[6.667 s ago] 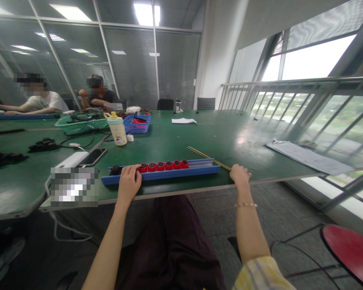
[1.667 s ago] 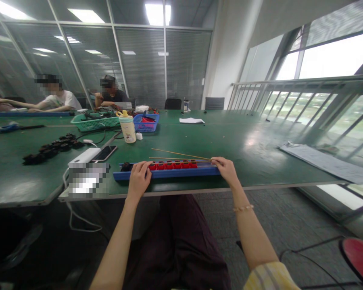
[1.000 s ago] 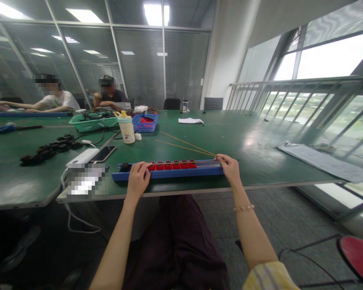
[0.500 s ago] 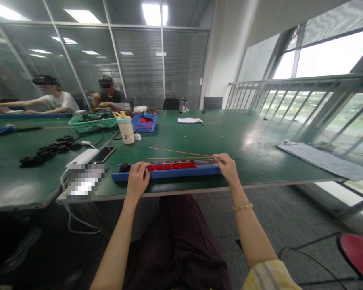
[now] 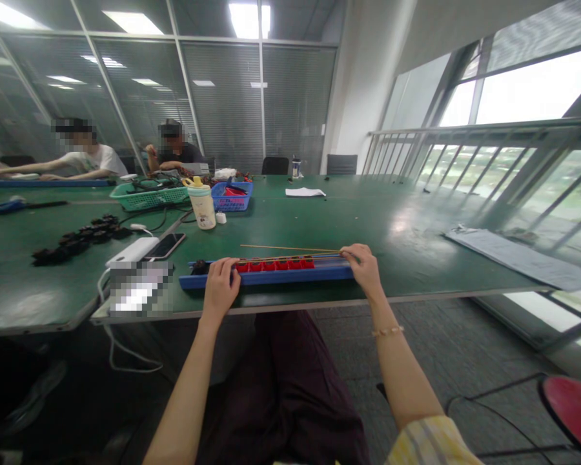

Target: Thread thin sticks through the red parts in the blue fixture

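Observation:
A blue channel-shaped tray (image 5: 271, 278) lies along the table's near edge, with a row of red blocks (image 5: 283, 264) inside it. My left hand (image 5: 221, 284) is closed at the tray's left part, its fingertips at the left end of a thin tan stick (image 5: 271, 259) that runs above the blocks. Between thumb and fingers, my right hand (image 5: 363, 266) pinches the right ends of the thin sticks over the tray's right end. Another thin stick (image 5: 281, 247) slants out from that pinch, its left end free beyond the tray. A black part (image 5: 200, 267) sits left of my left hand.
Left of the tray are a phone (image 5: 167, 247), a white power strip (image 5: 133, 250) and several black parts (image 5: 80, 242). Farther back stand a cup (image 5: 203, 208), a green basket (image 5: 148, 199) and a blue basket (image 5: 232, 201). A clipboard (image 5: 518, 255) lies right. Two people sit far left.
The sticks' free left ends have swung toward the tray. One now lies close along the blocks, and the other slants less. Both hands have stayed almost in place.

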A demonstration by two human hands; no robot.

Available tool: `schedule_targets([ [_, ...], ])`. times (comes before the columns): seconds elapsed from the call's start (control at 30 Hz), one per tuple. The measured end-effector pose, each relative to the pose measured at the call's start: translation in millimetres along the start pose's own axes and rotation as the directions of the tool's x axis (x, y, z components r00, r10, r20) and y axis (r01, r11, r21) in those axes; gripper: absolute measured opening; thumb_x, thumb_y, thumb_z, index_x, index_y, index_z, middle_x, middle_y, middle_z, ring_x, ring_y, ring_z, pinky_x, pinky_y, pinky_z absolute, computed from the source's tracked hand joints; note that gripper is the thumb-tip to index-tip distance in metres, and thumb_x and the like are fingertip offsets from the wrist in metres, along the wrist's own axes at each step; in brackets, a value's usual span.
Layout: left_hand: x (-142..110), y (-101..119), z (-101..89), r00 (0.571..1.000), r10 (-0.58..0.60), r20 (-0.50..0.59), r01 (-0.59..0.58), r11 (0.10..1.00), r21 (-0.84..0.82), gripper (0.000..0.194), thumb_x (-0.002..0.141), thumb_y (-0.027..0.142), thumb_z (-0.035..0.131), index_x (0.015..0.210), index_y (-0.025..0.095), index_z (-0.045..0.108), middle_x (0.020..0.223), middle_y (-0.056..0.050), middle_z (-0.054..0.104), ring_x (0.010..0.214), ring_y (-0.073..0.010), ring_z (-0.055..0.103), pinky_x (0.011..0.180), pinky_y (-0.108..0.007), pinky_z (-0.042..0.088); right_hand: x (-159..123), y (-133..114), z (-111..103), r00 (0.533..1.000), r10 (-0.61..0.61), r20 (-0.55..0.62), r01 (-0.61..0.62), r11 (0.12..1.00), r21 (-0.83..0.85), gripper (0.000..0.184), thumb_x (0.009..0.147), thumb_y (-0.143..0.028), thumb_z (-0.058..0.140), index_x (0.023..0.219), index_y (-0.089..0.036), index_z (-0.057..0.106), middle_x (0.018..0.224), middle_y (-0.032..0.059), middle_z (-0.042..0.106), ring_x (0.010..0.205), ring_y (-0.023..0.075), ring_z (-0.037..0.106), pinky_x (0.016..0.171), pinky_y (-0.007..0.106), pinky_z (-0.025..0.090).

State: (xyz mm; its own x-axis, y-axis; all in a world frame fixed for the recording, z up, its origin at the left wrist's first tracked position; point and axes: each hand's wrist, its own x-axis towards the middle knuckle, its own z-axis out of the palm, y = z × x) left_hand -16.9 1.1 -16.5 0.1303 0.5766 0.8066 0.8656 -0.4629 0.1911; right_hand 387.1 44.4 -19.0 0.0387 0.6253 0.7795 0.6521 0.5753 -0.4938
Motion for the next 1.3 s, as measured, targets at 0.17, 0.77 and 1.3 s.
schedule_targets([
  [0.17,0.3,-0.8,0.2,1.000,-0.001,0.001,0.001,1.000,0.016,0.036,0.091,0.021,0.045,0.125,0.020,0.055,0.117,-0.012,0.058,0.111,-0.0258,0.052,0.102,-0.043,0.044,-1.0,-0.2,2.4,1.000,0.012,-0.012,-0.012,1.000,0.001,0.022,0.090,-0.037,0.056,0.089,-0.027,0.075,0.094,0.0054,0.074,0.099,0.0252,0.060,0.096,0.044,0.045],
  [0.77,0.1,-1.8,0.5,1.000,0.007,0.012,-0.008,0.999,0.032,0.041,0.090,0.021,0.045,0.128,0.023,0.058,0.116,-0.011,0.057,0.106,-0.0248,0.052,0.100,-0.044,0.046,-2.5,4.3,3.7,0.999,0.042,0.011,-0.042,0.999,0.012,0.025,0.091,-0.040,0.054,0.090,-0.027,0.075,0.095,0.0060,0.074,0.100,0.0257,0.061,0.096,0.045,0.046],
  [1.3,0.2,1.0,-2.5,0.999,0.035,0.018,-0.036,0.999,0.032,0.039,0.092,0.020,0.044,0.127,0.021,0.059,0.118,-0.011,0.059,0.108,-0.0252,0.051,0.102,-0.043,0.045,-2.5,1.1,5.6,1.000,0.026,0.011,-0.026,0.999,0.025,0.022,0.091,-0.036,0.056,0.089,-0.025,0.075,0.094,0.0059,0.074,0.098,0.0253,0.061,0.094,0.043,0.047],
])
